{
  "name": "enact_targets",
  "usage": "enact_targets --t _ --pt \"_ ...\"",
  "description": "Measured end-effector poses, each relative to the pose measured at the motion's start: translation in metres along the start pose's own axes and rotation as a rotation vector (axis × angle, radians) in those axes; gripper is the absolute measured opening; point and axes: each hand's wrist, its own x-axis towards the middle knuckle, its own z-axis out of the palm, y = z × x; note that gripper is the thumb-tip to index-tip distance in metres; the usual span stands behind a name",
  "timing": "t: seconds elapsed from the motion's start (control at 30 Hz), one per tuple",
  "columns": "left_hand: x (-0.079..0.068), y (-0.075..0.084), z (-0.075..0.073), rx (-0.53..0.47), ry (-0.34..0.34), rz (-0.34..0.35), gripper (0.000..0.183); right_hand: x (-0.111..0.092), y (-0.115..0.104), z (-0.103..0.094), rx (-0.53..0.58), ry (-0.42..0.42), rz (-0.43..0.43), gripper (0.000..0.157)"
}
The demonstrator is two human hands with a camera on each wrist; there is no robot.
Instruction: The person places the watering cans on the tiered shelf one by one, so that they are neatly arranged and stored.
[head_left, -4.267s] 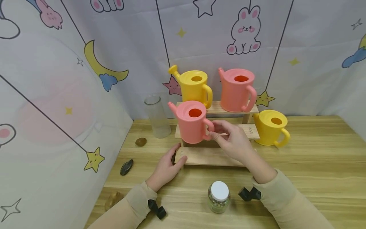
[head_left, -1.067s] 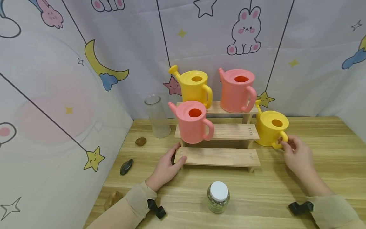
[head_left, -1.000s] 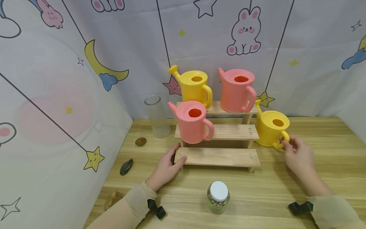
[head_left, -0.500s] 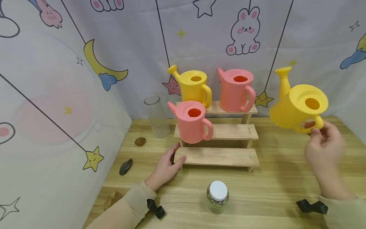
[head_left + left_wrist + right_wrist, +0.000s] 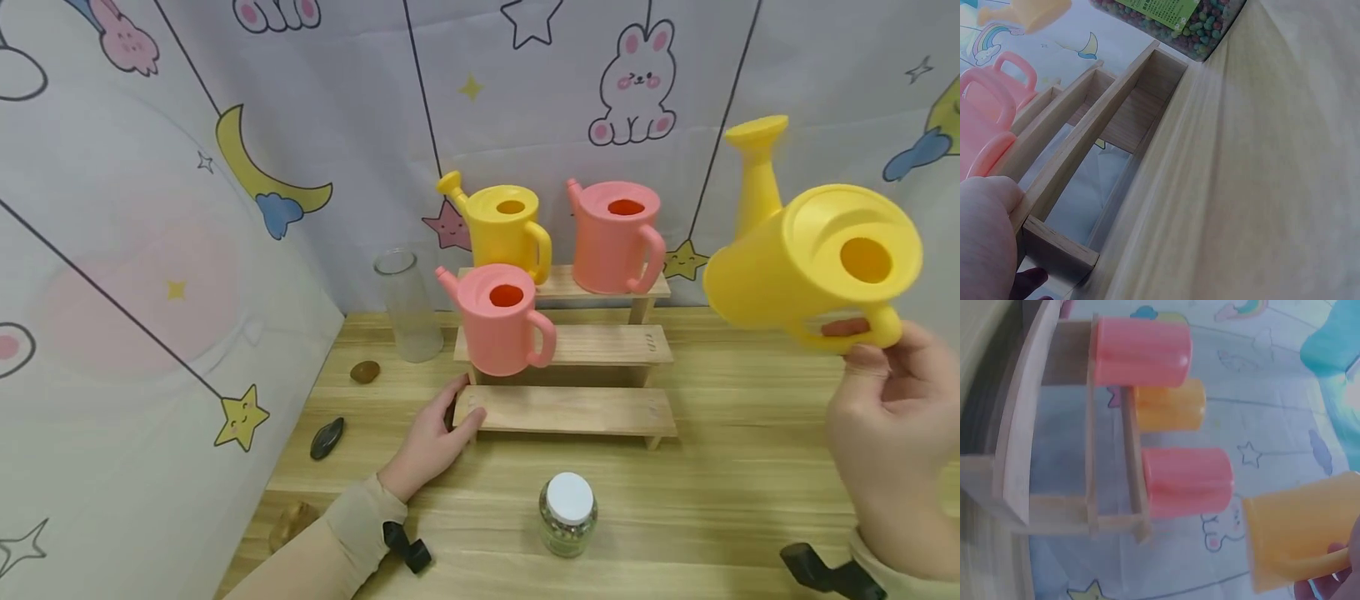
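My right hand pinches the handle of a yellow watering can in the air at the right, tilted with its spout pointing up. In the right wrist view the same yellow can hangs apart from the shelf. My left hand grips the left end of the lowest step of a three-tier wooden stand, thumb on top, fingers round the side. On the middle step stands a pink watering can. The top step bears another yellow watering can and another pink watering can.
A jar with a white lid and small coloured pellets stands in front of the stand. To its left are a clear glass cylinder, a brown stone, a dark stone and a golden-brown object beside the left sleeve.
My right hand left the pink can on the middle step, took the yellow can by its handle from the table right of the stand, and lifted it up and rightward. My left hand stayed put.
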Motion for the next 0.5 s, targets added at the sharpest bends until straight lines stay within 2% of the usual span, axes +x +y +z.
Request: enact_targets --t 0.17,0.5 --pt "0.0 -0.002 0.0 0.005 -0.004 -0.007 0.073 -0.01 -0.013 0.01 0.013 -0.024 -0.032 0.024" --pt "-0.001 0.002 0.0 -0.009 0.011 0.008 0.071 -0.023 -0.017 0.024 0.118 -0.126 -0.076 0.019"
